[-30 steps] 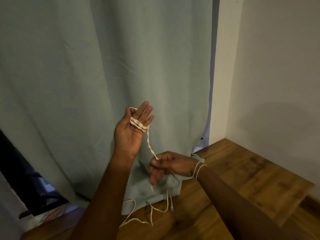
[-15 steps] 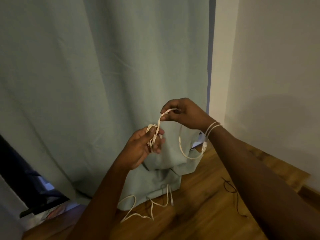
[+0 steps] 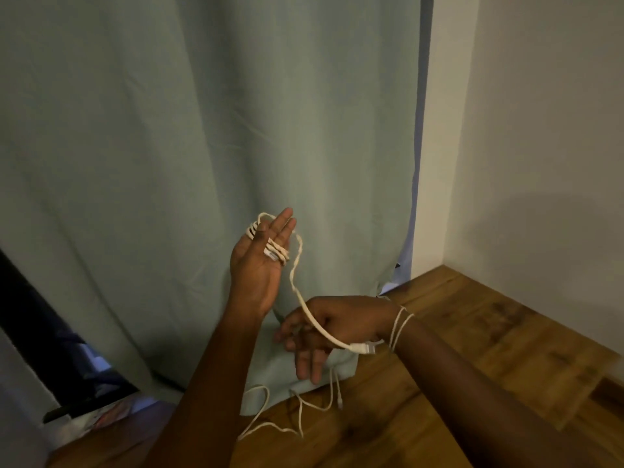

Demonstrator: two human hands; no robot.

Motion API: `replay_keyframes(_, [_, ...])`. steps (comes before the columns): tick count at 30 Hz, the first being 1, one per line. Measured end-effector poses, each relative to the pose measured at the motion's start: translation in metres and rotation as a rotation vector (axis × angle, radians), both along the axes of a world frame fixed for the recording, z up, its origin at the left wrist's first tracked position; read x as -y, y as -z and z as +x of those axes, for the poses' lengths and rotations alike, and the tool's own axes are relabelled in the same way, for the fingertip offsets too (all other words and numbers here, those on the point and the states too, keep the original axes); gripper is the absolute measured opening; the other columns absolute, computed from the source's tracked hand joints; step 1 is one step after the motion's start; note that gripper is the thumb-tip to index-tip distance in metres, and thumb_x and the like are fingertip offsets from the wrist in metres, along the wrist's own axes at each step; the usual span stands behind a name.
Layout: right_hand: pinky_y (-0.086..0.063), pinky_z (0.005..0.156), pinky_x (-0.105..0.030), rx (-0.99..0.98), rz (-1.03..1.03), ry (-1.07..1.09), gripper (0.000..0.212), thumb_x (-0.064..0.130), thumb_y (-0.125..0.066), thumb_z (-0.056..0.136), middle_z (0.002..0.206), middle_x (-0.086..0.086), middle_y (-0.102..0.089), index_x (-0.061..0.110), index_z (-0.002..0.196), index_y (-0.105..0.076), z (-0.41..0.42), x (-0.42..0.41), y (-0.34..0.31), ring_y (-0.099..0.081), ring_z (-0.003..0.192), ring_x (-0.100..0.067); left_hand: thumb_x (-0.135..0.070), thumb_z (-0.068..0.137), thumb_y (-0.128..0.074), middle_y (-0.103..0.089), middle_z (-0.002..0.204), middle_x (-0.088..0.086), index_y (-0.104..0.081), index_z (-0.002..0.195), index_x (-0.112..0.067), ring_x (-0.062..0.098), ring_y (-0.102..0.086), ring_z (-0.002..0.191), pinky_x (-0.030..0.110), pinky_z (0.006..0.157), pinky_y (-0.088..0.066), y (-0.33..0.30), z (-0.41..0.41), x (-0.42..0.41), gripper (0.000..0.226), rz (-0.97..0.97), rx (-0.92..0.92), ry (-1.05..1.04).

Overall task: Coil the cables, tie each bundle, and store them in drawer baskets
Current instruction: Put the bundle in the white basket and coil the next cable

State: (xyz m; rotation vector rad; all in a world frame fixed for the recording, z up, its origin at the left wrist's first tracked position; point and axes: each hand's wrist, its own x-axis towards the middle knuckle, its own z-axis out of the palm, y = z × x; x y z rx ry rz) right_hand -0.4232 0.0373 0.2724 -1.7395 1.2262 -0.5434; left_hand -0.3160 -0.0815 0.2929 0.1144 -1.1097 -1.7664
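Observation:
My left hand (image 3: 260, 265) is raised with its palm toward me and its fingers straight. A white cable (image 3: 295, 265) is wound in several loops round those fingers, and the thumb lies over the loops. The loose tail of the cable hangs down and runs across my right hand (image 3: 331, 327), which pinches it lower down. The tail's plug end (image 3: 363, 348) sticks out near my right wrist. A second white cable (image 3: 270, 425) lies loose on the wooden floor below my hands.
A pale green curtain (image 3: 202, 146) hangs right behind my hands and bunches on the wooden floor (image 3: 456, 366). A white wall (image 3: 540, 163) closes the corner on the right. Dark furniture (image 3: 50, 349) shows at the lower left.
My left hand has lifted and opened flat with more loops on its fingers. My right hand has dropped from above the coil to below it, sliding along the tail to near the plug.

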Motion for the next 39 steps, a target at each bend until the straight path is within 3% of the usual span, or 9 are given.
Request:
replay_keyframes(3, [-0.060,0.071,-0.045,-0.101,-0.084,0.021,0.029,0.023,-0.044,0.105,0.089,-0.022,-0.072,0.008,0.124,-0.061,0.002,-0.012,-0.013,-0.068,0.069,-0.035,-0.008,0.104,-0.038,-0.054,0.137,0.022,-0.047,0.129,-0.002,0.036,-0.054,0.128,0.045,0.112,-0.039,0.008,-0.001,0.009,0.027,-0.011,0.107,-0.132])
replay_keyframes(6, [-0.049,0.053,-0.030,-0.034,-0.171,0.290,0.023,0.010,-0.045,0.102,0.064,-0.012,-0.065,0.007,0.115,-0.064,-0.007,-0.022,-0.022,-0.057,0.048,-0.022,-0.003,0.103,-0.038,-0.055,0.131,0.017,-0.053,0.114,-0.008,0.036,-0.056,0.123,0.049,0.113,-0.036,0.009,0.001,0.015,0.019,0.031,0.168,-0.196])
replay_keyframes(9, [-0.042,0.051,-0.027,0.258,-0.196,0.516,0.038,0.033,-0.042,0.106,0.054,-0.006,-0.062,0.006,0.111,-0.068,-0.019,-0.022,-0.013,-0.050,0.041,-0.017,-0.002,0.103,-0.037,-0.051,0.138,0.023,-0.051,0.110,-0.006,0.034,-0.060,0.113,0.049,0.112,-0.038,0.012,0.003,0.023,0.016,0.035,0.203,-0.227])
replay_keyframes(14, [-0.043,0.046,-0.020,0.621,-0.132,0.180,0.061,0.050,-0.040,0.097,0.061,-0.013,-0.064,0.001,0.127,-0.060,-0.045,-0.022,0.006,-0.043,0.037,-0.009,-0.006,0.104,-0.039,-0.050,0.140,0.026,-0.054,0.101,-0.009,0.017,-0.071,0.089,0.031,0.086,-0.051,0.015,0.001,0.028,0.016,0.081,0.227,-0.210])
replay_keyframes(20, [-0.050,0.054,-0.022,-0.089,-0.191,0.193,0.026,0.017,-0.053,0.102,0.064,-0.001,-0.067,0.012,0.125,-0.065,-0.037,-0.011,0.025,-0.057,0.050,-0.011,-0.006,0.104,-0.037,-0.047,0.137,0.031,-0.042,0.130,0.005,0.042,-0.055,0.120,0.050,0.110,-0.038,0.006,0.001,0.040,0.028,0.249,0.043,-0.185])
replay_keyframes(25, [-0.052,0.063,-0.033,-0.324,-0.180,0.111,0.026,0.025,-0.054,0.101,0.062,-0.004,-0.060,0.013,0.121,-0.067,-0.026,-0.006,-0.014,-0.053,0.053,-0.014,-0.011,0.100,-0.051,-0.059,0.102,0.011,-0.054,0.106,0.001,0.021,-0.058,0.098,0.044,0.103,-0.044,0.020,-0.014,0.038,0.013,-0.160,0.423,-0.365])
replay_keyframes(30, [-0.051,0.060,-0.030,-0.468,-0.348,0.150,0.020,0.027,-0.060,0.098,0.064,0.009,-0.063,0.014,0.099,-0.075,-0.049,-0.017,-0.079,-0.055,0.056,-0.008,-0.015,0.102,-0.048,-0.068,0.114,0.011,-0.055,0.119,-0.002,0.024,-0.066,0.107,0.031,0.098,-0.048,0.045,-0.008,0.007,0.022,-0.414,0.736,-0.080])
replay_keyframes(34, [-0.056,0.082,-0.023,-0.612,-0.681,0.346,0.024,0.031,-0.062,0.096,0.102,0.006,-0.077,0.017,0.108,-0.077,-0.083,0.002,-0.102,-0.068,0.084,-0.003,-0.015,0.093,-0.048,-0.063,0.069,0.014,-0.062,0.105,0.003,0.022,-0.062,0.056,0.048,0.095,-0.052,0.047,0.011,0.006,0.026,-0.220,0.425,0.347])
replay_keyframes(39, [-0.056,0.053,-0.032,0.023,-0.666,0.680,0.029,0.029,-0.056,0.100,0.066,-0.014,-0.060,0.009,0.102,-0.076,-0.076,0.030,-0.028,-0.057,0.053,-0.020,-0.020,0.090,-0.057,-0.032,0.055,-0.005,-0.064,0.098,0.002,0.007,-0.032,0.044,0.041,0.091,-0.053,0.031,0.007,-0.005,0.025,-0.062,0.047,0.618])
